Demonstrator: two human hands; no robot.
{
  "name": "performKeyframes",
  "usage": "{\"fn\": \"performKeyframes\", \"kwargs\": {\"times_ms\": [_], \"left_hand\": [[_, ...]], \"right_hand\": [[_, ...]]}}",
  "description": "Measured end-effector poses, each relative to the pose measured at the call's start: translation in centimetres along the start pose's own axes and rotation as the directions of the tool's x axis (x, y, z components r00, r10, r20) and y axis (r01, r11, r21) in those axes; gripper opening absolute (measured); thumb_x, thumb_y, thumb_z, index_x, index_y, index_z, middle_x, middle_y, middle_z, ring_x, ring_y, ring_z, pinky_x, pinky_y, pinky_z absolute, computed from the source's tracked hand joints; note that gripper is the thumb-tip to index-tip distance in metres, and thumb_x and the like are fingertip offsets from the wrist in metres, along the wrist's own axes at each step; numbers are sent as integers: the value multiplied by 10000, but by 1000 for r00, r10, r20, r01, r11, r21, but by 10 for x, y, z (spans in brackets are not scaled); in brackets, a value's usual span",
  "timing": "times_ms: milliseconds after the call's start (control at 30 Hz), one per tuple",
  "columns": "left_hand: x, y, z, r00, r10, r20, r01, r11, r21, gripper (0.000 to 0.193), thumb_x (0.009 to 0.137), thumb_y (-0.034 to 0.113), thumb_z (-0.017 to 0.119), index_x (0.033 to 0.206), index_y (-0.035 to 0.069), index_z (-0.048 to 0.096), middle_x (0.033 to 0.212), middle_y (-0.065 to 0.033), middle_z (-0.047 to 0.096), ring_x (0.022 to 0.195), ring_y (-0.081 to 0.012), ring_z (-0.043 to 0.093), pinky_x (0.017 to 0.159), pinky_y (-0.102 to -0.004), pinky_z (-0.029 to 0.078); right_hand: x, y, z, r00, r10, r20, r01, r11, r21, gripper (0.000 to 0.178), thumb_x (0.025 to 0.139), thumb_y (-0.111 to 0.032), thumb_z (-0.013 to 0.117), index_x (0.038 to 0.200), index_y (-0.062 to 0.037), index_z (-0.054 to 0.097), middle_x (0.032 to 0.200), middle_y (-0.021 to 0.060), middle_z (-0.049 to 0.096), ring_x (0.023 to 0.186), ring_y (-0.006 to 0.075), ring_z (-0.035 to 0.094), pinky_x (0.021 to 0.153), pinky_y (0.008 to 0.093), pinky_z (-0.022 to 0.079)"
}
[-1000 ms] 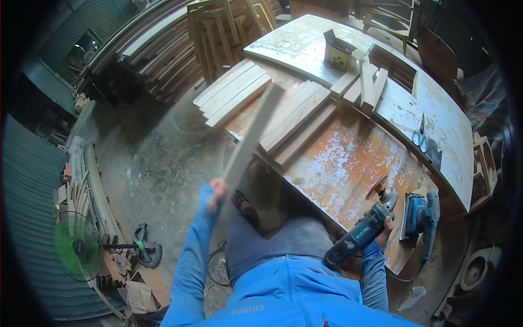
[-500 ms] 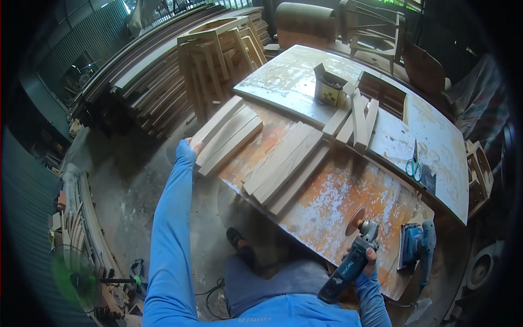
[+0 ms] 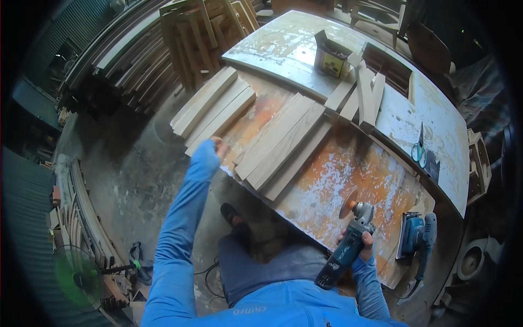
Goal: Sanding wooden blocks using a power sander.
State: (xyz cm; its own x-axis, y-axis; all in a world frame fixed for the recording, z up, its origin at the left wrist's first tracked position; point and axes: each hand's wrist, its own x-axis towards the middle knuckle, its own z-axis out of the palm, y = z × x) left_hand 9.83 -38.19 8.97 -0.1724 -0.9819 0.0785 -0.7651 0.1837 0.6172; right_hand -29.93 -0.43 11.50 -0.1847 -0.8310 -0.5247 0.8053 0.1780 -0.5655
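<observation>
My left hand (image 3: 220, 148) is over the table's near left edge, between two groups of planed boards. It holds nothing, and its fingers look loosely bent and apart, though the sleeve partly hides them. Beyond it lies the left group of boards (image 3: 210, 103); to its right is the middle group of boards (image 3: 283, 143). Near my waist, my right hand (image 3: 367, 245) is wrapped round the body of a teal and black angle grinder (image 3: 344, 253). The grinder's disc (image 3: 347, 203) is tilted up above the paint-worn worktable (image 3: 321, 212), apart from the boards.
A blue sander (image 3: 415, 234) stands at the table's right end. On the white far panel (image 3: 278, 41) are an open box (image 3: 331, 54), crossed wood pieces (image 3: 360, 101) and scissors (image 3: 419, 151). Stacked timber (image 3: 128, 65) lies far left; a spinning fan (image 3: 79, 278) is near left.
My left hand has let go of the end of the left boards and moved right, toward the middle group. The right hand still holds the grinder. The view has tilted down.
</observation>
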Motion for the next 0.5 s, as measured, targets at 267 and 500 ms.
{"fn": "performKeyframes", "kwargs": {"times_ms": [267, 500], "left_hand": [[-8, -21, 55, 964, -158, 214, 220, 925, -308, 477, 832, 240, 799, 1197, -30, 651, 950, -164, 702, 698, -183, 665, 627, -300, 534], [18, -39, 55, 977, 163, 136, -138, 975, -175, 615, 663, 270, 892, 1163, -10, 670, 970, -197, 709, 872, -246, 689, 823, -371, 540]], "right_hand": [[-17, 3, -5, 996, -26, 86, 29, 999, -37, 704, 747, -470, 758, 1231, -14, 527, 1023, 152, 636, 889, 282, 675, 762, 415, 603], [-37, 1, 1, 985, -139, 102, 144, 989, -42, 675, 763, -462, 747, 1222, -16, 534, 1023, 155, 637, 873, 295, 674, 742, 428, 602]]}}
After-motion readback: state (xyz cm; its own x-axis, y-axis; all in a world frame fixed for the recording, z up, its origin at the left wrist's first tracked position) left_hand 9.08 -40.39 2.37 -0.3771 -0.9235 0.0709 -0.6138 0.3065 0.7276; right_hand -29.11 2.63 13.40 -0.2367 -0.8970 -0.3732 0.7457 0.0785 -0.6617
